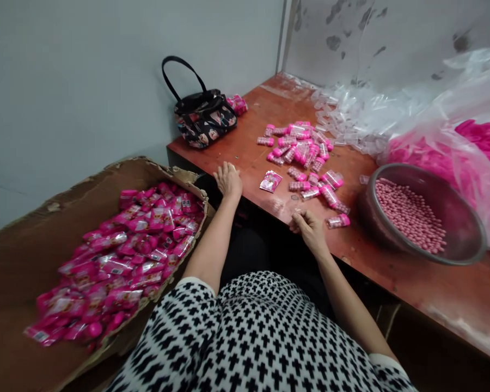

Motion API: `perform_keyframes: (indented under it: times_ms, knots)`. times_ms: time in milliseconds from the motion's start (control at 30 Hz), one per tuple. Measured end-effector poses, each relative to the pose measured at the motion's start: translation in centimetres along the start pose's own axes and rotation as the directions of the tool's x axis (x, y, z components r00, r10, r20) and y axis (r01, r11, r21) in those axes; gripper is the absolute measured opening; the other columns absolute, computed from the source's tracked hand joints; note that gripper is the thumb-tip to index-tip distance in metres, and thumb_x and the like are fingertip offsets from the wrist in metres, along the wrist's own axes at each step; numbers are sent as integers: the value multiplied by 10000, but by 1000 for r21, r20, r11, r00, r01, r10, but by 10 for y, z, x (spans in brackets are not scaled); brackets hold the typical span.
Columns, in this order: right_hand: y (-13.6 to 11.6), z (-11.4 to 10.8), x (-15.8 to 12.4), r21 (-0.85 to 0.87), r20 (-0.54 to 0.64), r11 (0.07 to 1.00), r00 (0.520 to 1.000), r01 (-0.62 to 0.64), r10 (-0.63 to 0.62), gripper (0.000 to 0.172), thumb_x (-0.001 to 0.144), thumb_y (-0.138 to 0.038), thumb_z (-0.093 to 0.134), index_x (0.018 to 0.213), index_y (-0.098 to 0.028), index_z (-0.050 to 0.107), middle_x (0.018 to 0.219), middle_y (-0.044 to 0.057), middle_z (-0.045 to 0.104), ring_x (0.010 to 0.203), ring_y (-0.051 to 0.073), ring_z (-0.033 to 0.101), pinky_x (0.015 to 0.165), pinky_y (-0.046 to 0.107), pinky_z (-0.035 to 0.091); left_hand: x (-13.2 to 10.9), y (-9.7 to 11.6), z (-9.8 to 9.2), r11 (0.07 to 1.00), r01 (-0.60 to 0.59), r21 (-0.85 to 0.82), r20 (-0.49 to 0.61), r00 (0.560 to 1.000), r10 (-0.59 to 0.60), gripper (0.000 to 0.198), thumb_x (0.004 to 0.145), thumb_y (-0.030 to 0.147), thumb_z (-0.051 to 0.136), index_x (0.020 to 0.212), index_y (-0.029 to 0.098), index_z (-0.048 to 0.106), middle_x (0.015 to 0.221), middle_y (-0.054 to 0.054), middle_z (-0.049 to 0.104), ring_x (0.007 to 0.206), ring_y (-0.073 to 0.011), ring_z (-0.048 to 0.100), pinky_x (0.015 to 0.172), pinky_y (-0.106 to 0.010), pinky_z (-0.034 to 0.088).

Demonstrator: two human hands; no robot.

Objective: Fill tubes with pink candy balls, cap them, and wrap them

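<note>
A person is sitting at a smooth, red-brown desk [245, 155]. The left hand [227, 179] is lying flat on the desk's front edge, palm down, with its fingers loosely spread and holding nothing. A small shiny pink packet [270, 181] is lying just beside it, not touching. The right hand [308, 226] is hanging at the front edge with its fingers curling in tight together; I cannot tell if anything is in them. A little clear tube [338, 220] with a pink cap is lying near it. A heap of tubes [298, 142] is sitting farther back. On the right, a round metal bowl [465, 218] is holding small pink balls. On the left, a torn cardboard box [139, 169] is holding many crinkly pink packets. Bare desk is showing between the two hands.
</note>
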State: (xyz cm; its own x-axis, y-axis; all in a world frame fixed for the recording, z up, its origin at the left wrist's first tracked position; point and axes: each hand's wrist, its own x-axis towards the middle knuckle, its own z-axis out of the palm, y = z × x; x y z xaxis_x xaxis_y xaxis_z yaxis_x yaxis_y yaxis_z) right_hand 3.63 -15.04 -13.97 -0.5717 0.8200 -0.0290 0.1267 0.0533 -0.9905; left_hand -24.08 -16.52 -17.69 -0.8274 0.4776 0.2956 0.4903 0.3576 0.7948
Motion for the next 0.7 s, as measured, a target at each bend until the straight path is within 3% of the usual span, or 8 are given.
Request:
perform_keyframes:
  times_ms: [133,233,300,400,500,600,700]
  knots:
    - [0,1,1,38,-8,999,1000,-25,26,290,782,-466,602,715,-187,563,612,-11,608,518,101,568,493,212,458,14,-14,-3,1000,-4,-30,87,996,7,220,893,143,445,1016,55,605,1362,-128,483,1304,-263,347,1116,-487,127]
    - [-2,2,5,62,-7,997,999,-42,43,287,780,-463,605,719,-185,566,608,-11,608,516,100,566,490,210,460,11,-1,-6,998,-54,-25,67,996,56,117,822,207,594,886,124,644,1384,-77,470,1372,-276,226,1143,-475,62]
    - [-3,3,8,76,0,996,999,-51,51,284,781,-458,607,722,-183,565,602,-12,608,513,98,564,489,210,463,1,14,-5,985,-170,-23,75,982,171,237,769,236,662,989,151,641,1427,-70,423,1407,-272,147,1153,-470,13]
    - [-5,4,14,87,18,995,999,-47,46,281,789,-452,602,718,-183,560,608,-8,616,523,100,573,495,211,466,-18,34,6,934,-355,-41,241,904,354,356,787,268,632,1130,175,607,1391,-100,467,1402,-284,196,1143,-516,45]
    - [-7,6,19,75,35,997,999,-32,29,286,792,-461,596,710,-190,556,613,-4,619,522,105,569,488,219,462,-33,38,23,921,-387,-41,400,838,370,283,835,266,555,1095,191,639,1337,-100,525,1370,-296,282,1125,-534,124]
    - [-7,9,28,73,47,997,999,-22,19,301,784,-482,593,711,-193,552,617,-6,615,512,105,556,486,228,464,-39,33,34,943,-329,-54,415,851,320,257,855,229,512,1062,204,662,1319,-79,546,1346,-277,336,1118,-503,194]
    - [-4,15,45,93,2,995,1000,-23,22,300,758,-483,611,767,-189,553,667,-11,613,554,102,560,516,224,470,-44,32,33,953,-283,-112,360,882,304,250,861,218,496,1033,220,677,1308,-61,557,1341,-250,352,1123,-478,210]
